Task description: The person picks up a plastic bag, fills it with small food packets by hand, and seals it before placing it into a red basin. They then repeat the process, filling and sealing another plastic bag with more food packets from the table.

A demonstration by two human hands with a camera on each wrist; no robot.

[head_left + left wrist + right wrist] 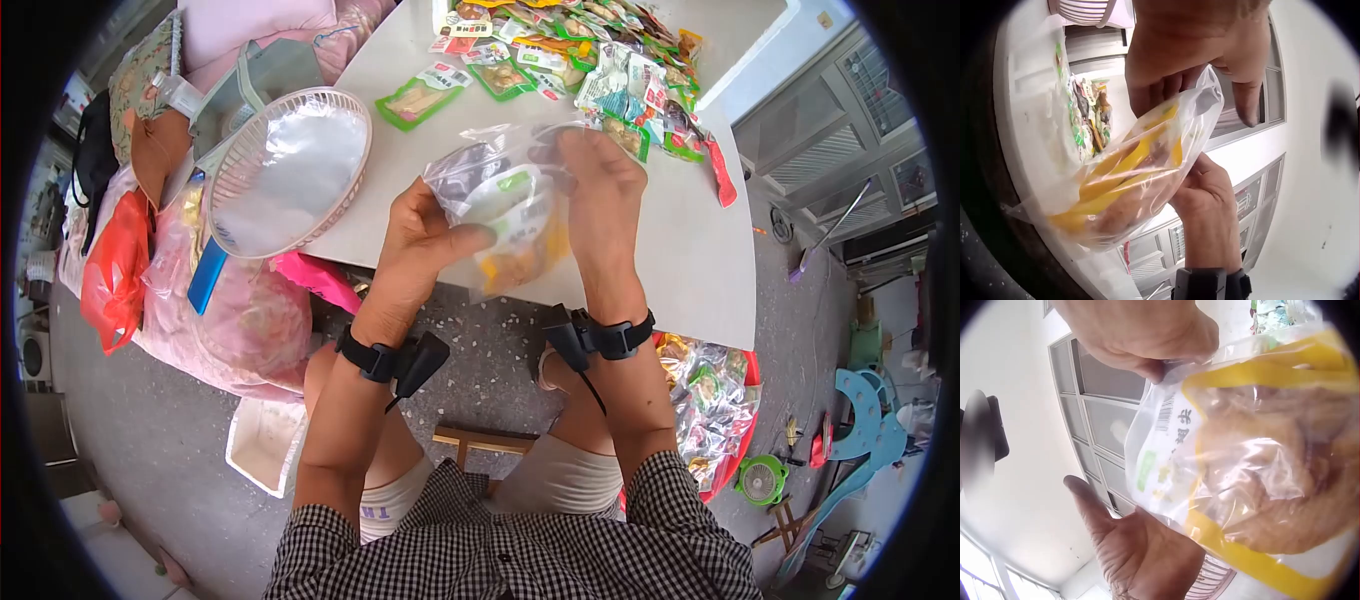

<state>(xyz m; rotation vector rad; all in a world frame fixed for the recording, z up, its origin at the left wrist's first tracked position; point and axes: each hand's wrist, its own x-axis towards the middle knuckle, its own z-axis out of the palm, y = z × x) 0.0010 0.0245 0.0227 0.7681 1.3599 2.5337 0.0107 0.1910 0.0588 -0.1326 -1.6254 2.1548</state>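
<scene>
A clear plastic bag (462, 182) is held up between both hands over the table's near edge. Inside it shows a food packet (1254, 456) with a yellow border, a white end with a barcode and green mark, and tan-brown food. My left hand (425, 238) holds the bag's left side with its fingers, partly hidden behind the plastic; the thumb sticks out away from them. At the upper right of the bag, my right hand (605, 195) pinches its edge, fingertips at the plastic in the right wrist view.
Many food packets (570, 60) lie heaped on the pale table (690, 270). A pink plastic basket (290, 170) stands at left, beside a red plastic bag (117, 275). Below the table's right side, a red tub (745, 445) holds silvery packets. A white box (265, 445) sits on the floor.
</scene>
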